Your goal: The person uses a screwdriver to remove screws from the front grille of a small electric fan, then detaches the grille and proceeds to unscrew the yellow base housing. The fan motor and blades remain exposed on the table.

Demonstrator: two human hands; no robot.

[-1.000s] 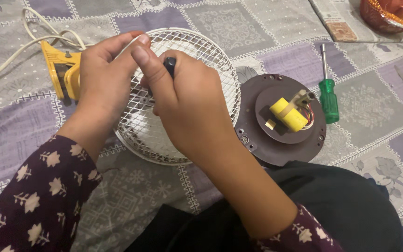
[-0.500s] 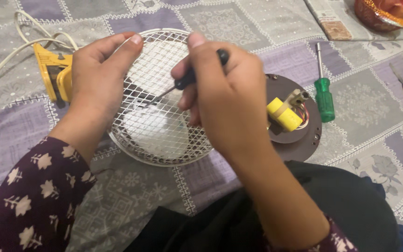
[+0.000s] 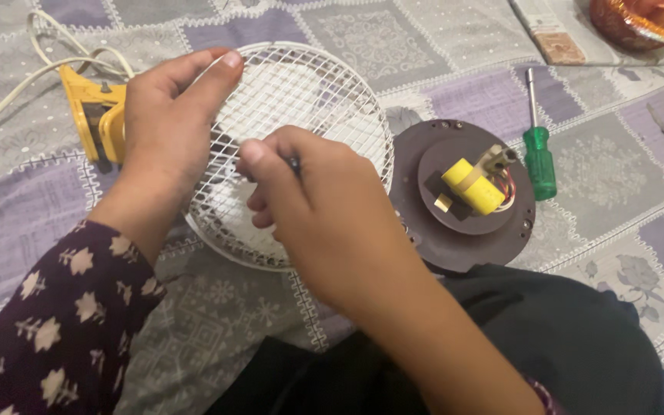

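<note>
While left hand [image 3: 164,127] clamps fan grille [image 3: 309,100] rim on quilt, I note right hand [image 3: 324,215] closed round black screwdriver [image 3: 293,164]. Risk: tip slipping through mesh, grille tilting.

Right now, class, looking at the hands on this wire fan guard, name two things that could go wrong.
1. The right hand drives a black-handled tool through the white wire guard; a slip could jab the left hand gripping the rim.
2. The round brown motor plate lies touching the guard, its coloured wires exposed; a shove might snag them.
</note>
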